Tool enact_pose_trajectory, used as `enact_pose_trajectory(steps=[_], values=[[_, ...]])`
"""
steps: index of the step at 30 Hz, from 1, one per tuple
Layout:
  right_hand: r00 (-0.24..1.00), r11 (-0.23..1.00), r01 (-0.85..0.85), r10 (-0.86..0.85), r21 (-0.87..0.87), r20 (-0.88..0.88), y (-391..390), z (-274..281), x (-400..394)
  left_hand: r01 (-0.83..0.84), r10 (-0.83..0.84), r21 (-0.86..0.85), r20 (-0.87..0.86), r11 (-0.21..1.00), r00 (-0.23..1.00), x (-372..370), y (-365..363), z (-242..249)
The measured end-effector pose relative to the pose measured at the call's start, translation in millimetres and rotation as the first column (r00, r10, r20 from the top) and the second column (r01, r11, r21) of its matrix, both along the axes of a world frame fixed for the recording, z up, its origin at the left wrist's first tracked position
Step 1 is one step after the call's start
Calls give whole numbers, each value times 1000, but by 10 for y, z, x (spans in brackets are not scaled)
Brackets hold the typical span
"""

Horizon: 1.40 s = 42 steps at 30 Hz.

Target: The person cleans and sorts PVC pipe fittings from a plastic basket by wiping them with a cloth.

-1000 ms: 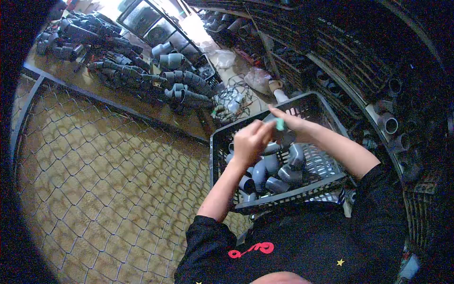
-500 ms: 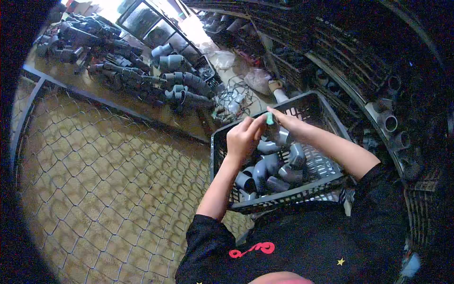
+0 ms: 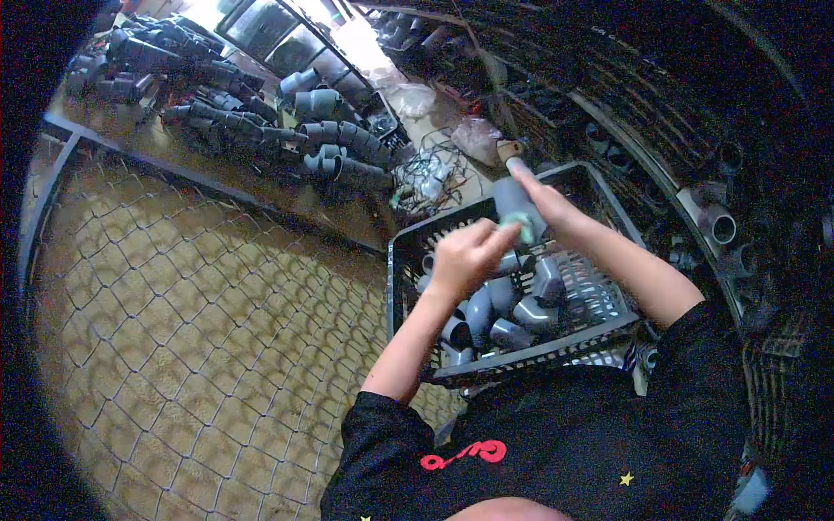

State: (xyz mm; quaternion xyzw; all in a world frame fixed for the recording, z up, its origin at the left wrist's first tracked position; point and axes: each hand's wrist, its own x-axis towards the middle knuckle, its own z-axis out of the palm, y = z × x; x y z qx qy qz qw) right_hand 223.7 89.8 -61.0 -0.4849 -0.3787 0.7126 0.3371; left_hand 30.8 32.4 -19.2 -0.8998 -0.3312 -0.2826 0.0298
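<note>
A grey plastic pipe fitting is in my right hand, raised above the black crate. My right fingers lie along its side. At its near end my left hand is closed, fingers pressed on a small green piece against the fitting. The green piece is blurred; it looks like a cloth or pad. Below both hands, several grey pipe elbows lie loose in the crate.
Wire mesh in a metal frame stretches along the left. Behind it, many dark grey pipe fittings are piled up. Plastic bags and tangled black strips lie beyond the crate. Shelves with pipe ends line the right.
The grey fitting has come into clear view, tilted up in my right hand. My left hand has shifted slightly right, along with the green piece.
</note>
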Motion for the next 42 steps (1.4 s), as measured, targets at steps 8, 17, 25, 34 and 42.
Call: enact_pose_trajectory(steps=[8, 17, 25, 34, 42], values=[[987, 994, -84, 73, 70, 146, 38, -171, -20, -213, 207, 38, 131, 976, 970, 49, 62, 43], [981, 999, -26, 30, -24, 192, 130, -414, -39, 2, -5, 43, 62, 999, 998, 48, 46, 87], [994, 1000, 13, -15, 14, 109, 33, -173, -9, 92, -90, 107, -23, 990, 996, 90, -34, 43], [976, 982, -178, 168, -66, -138, -13, -103, -53, -92, 97, -32, 181, 995, 979, 17, 15, -67], [970, 978, -202, 192, -55, -149, 50, -173, -15, -265, 290, -127, 275, 956, 916, -24, 84, 76]])
